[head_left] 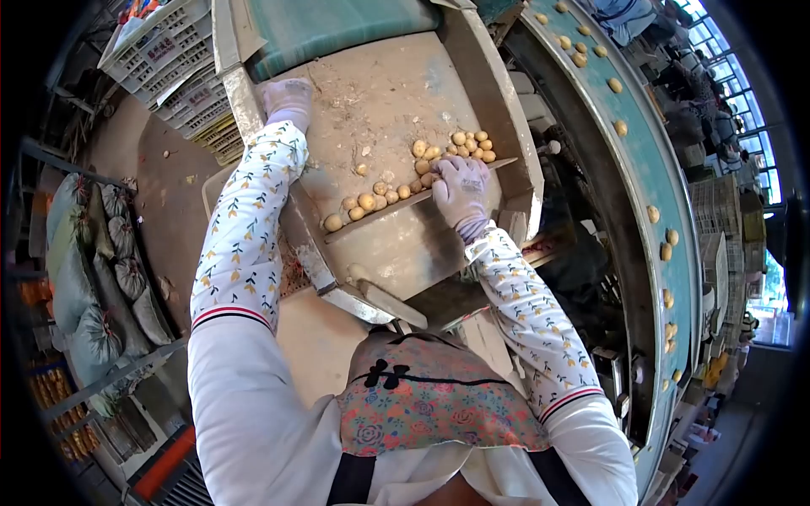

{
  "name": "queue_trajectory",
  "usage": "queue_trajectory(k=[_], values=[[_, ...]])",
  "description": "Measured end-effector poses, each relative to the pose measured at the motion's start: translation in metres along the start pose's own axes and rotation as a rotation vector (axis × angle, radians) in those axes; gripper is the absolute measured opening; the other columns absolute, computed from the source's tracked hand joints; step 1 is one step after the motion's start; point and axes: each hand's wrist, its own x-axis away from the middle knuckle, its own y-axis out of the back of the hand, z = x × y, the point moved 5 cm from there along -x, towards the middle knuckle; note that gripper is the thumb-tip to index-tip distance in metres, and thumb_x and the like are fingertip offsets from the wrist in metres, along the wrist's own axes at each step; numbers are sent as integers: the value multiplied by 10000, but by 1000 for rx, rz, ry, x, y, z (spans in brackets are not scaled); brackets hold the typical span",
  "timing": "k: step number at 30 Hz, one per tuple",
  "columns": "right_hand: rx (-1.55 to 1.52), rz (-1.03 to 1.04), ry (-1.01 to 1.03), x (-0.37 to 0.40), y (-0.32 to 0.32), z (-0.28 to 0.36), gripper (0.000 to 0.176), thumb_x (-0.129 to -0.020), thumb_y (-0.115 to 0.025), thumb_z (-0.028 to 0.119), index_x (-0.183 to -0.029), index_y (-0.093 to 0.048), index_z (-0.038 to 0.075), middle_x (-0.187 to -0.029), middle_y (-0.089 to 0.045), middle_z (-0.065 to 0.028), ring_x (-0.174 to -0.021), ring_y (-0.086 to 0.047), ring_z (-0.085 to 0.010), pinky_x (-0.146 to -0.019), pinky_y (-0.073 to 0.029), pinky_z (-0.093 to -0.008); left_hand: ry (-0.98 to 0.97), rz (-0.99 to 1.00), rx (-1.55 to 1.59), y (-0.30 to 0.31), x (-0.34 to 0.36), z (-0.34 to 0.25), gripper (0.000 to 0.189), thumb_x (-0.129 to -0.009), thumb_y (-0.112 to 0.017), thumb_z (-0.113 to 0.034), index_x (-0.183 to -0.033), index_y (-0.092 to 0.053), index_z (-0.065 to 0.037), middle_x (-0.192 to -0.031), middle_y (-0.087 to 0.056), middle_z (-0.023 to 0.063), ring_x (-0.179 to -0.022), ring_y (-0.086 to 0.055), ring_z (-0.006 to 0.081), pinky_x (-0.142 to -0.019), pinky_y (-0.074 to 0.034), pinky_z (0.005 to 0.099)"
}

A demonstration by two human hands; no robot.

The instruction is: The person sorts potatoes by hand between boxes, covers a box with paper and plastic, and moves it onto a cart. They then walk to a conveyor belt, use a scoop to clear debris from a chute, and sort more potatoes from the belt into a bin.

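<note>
Small potatoes [366, 201] lie in a slanting row along a raised bar across the dusty sorting chute [363, 110], with a cluster at the right end. My right hand [462, 187], in a pale glove, rests on the bar at that cluster, its fingers bent over the edge beside the potatoes; what lies under the fingertips is hidden. At the upper left, my left hand [288, 99], gloved too, is on the chute's left side wall, its fingers curled and partly hidden. Above the chute is a green belt [337, 34].
A long green conveyor [629, 156] carrying scattered potatoes curves down the right side. Stacked plastic crates [160, 51] stand at the upper left. Filled sacks [101, 278] lean at the far left. People [675, 80] are in the background at the upper right.
</note>
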Motion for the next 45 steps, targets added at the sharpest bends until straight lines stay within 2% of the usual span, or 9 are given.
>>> queue_trajectory(k=[7, 13, 17, 20, 23, 35, 41, 43, 45], values=[[-21, -11, -7, 2, 2, -1, 216, -733, -529, 229, -879, -645, 120, -959, -613, -68, -988, -534, -277, -996, -298, -452, -218, -860, 535, 76, 143, 59, 276, -799, -691, -192, -1073, -671, -197, -913, -691, 107, -821, -664, 290, -738, -520, 374], [-31, -56, 9, 5, 5, 2, 180, -736, -539, 213, -846, -648, 121, -976, -625, -63, -983, -542, -269, -989, -306, -441, 392, -513, 337, -100, 170, 182, 463, -856, -633, -290, -1266, -548, -93, -1205, -606, 183, -1118, -577, 314, -925, -452, 416], [-5, -133, 32, 8, 4, 2, 162, -748, -550, 220, -827, -647, 117, -941, -641, -56, -964, -558, -268, -971, -320, -431, -75, -915, 587, 11, 230, 81, 589, -771, -708, -304, -1262, -515, -42, -1217, -567, 171, -1099, -528, 347, -989, -371, 451], [3, -132, 59, 9, 7, 6, 158, -759, -545, 221, -819, -648, 117, -919, -647, -52, -950, -560, -268, -957, -326, -426, -558, -639, 613, 39, 264, -15, 435, -725, -706, -272, -1097, -604, -72, -1064, -627, 141, -993, -568, 298, -1033, -314, 457], [-7, -118, 49, 9, 6, 5, 163, -763, -541, 220, -825, -650, 117, -927, -648, -59, -944, -559, -269, -964, -320, -426, -580, -149, 276, -20, 258, -47, 268, -752, -663, -302, -934, -652, -106, -904, -663, 88, -940, -604, 244, -1058, -296, 465], [-296, -46, 45, 63, 23, -35, 248, -790, -563, 218, -997, -640, 104, -1005, -640, -86, -885, -592, -289, -970, -354, -459, -879, -58, 177, -49, 267, -63, 249, -704, -680, -425, -728, -630, -182, -757, -637, 12, -857, -611, 182, -1012, -348, 362], [574, -237, -535, 39, 68, -228, 440, -862, -560, 362, -1157, -625, 43, -1055, -673, -130, -984, -625, -281, -837, -460, -426, -842, 57, 108, -45, 264, -66, 299, -694, -679, -470, -779, -647, -184, -820, -641, 29, -914, -602, 198, -998, -354, 354], [-275, 70, -811, 49, 34, -290, 484, -896, -533, 432, -1070, -670, 1, -972, -696, -150, -935, -647, -274, -822, -465, -377, -833, 66, 97, -47, 265, -67, 351, -686, -686, -501, -809, -650, -175, -835, -639, 30, -932, -599, 198, -1002, -350, 351], [-355, 4, -796, 56, 27, -299, 413, -922, -547, 359, -917, -684, -30, -837, -698, -134, -796, -643, -224, -736, -476, -324, -808, 124, 59, -48, 261, -68, 430, -678, -688, -541, -879, -649, -163, -897, -638, 41, -971, -590, 200, -1011, -339, 355]])
